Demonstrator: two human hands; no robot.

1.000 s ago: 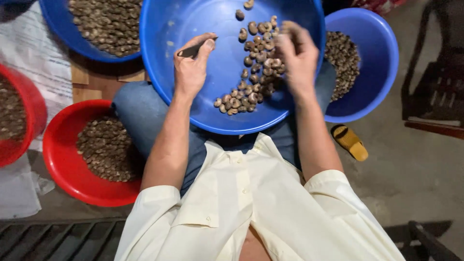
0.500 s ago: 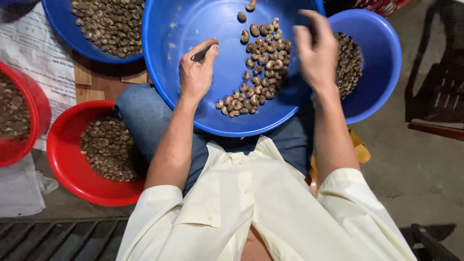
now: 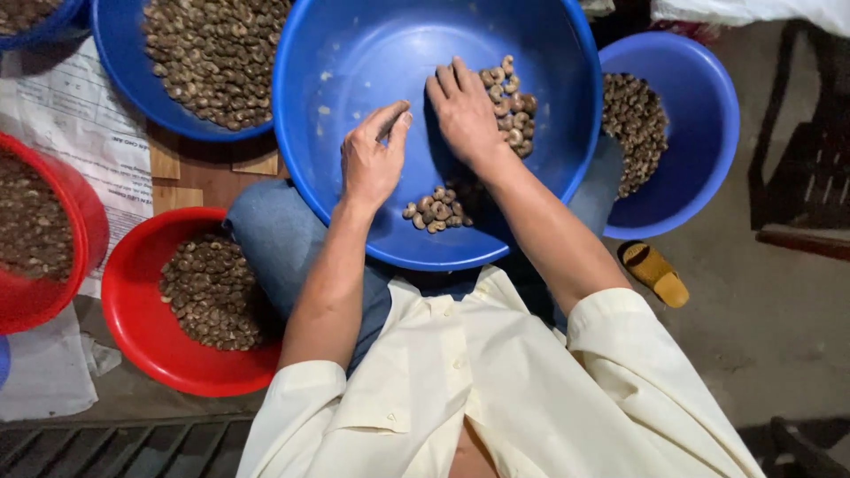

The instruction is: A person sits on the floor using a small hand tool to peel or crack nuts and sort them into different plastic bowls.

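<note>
In the upper middle of the frame, I am balancing the big blue basin (image 3: 354,53) on my lap, and both my hands are working inside it. My right hand (image 3: 462,111) is lying flat, fingers stretched and loose, pressing on the pile of cashew nuts (image 3: 512,104) and gripping nothing that I can make out. My left hand (image 3: 372,159) is pinching something thin and dark between thumb and forefinger; it is probably a small blade or pick, though the view is too poor to be sure. A smaller cluster of nuts (image 3: 436,209) is sitting just below my right wrist, near the basin's lower wall.

I am judging the risks like this. The basin is resting only on my knees, so leaning hard with the right palm could be tipping it toward the lower edge and sending nuts onto the floor beside the yellow sandal (image 3: 653,273). My two hands are working close together, so a slip of the pinched tool could be catching my right fingers. Sweeping too fast could be flicking nuts over the rim into the smaller blue bowl (image 3: 708,97) at the right or the red bowl (image 3: 128,292) at the lower left, mixing the batches.
</note>
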